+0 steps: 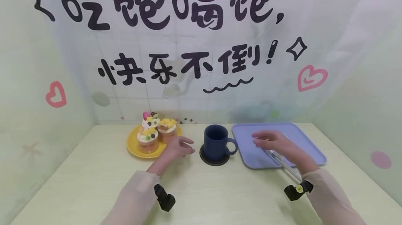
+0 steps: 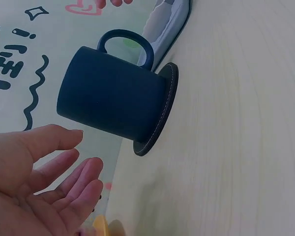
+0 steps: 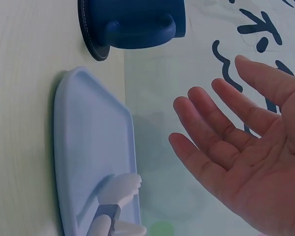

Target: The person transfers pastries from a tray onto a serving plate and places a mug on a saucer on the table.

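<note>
A dark blue mug (image 1: pixel 215 142) stands upright on a round black coaster (image 1: pixel 215 161), its handle pointing right. My left hand (image 1: pixel 177 149) hovers just left of the mug, and in the left wrist view its relaxed fingers (image 2: pixel 78 199) are apart from the mug. My right hand (image 1: pixel 277 143) is over the lavender tray (image 1: pixel 251 157), palm bare and fingers spread in the right wrist view. Below that hand, tongs (image 1: pixel 284 164) with white tips (image 3: pixel 120 189) lie across the tray, partly hidden by the hand and forearm. Neither hand holds anything.
A yellow plate (image 1: pixel 132 146) with three fruit-topped dessert cups (image 1: pixel 148 142) sits at the left, close beside the left hand. Behind the pale table (image 1: pixel 220 197) hangs a printed curtain (image 1: pixel 194 102) with black lettering. Similar panels border both sides.
</note>
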Motion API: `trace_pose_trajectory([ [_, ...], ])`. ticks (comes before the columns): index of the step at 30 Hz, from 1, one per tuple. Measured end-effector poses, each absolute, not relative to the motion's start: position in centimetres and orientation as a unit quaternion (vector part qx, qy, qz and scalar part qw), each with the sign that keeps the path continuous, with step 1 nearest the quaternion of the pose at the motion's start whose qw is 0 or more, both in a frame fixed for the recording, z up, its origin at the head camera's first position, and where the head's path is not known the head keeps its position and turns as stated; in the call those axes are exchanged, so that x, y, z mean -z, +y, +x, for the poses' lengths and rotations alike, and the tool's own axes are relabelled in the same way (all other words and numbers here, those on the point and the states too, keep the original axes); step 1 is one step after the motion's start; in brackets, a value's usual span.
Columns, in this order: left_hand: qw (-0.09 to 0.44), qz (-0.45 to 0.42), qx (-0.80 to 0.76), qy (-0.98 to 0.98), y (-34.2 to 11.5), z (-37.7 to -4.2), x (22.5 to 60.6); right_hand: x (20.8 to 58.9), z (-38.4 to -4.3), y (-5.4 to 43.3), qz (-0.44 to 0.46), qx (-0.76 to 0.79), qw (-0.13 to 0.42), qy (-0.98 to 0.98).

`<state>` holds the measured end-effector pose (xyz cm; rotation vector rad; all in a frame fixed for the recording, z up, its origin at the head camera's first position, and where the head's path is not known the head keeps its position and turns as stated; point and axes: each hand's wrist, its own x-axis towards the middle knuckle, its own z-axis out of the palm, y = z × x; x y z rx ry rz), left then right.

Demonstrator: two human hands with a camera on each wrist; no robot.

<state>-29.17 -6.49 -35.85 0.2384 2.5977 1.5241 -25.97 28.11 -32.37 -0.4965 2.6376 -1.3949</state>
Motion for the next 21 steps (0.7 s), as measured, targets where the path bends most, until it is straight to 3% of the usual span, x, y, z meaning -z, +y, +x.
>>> trace_pose_trajectory([
  [21,0.036,0.081,-0.468,0.879,-13.1,-27.5,32.0,30.3,-26.4,30.9,-0.139,0.424,0.037,0.894],
])
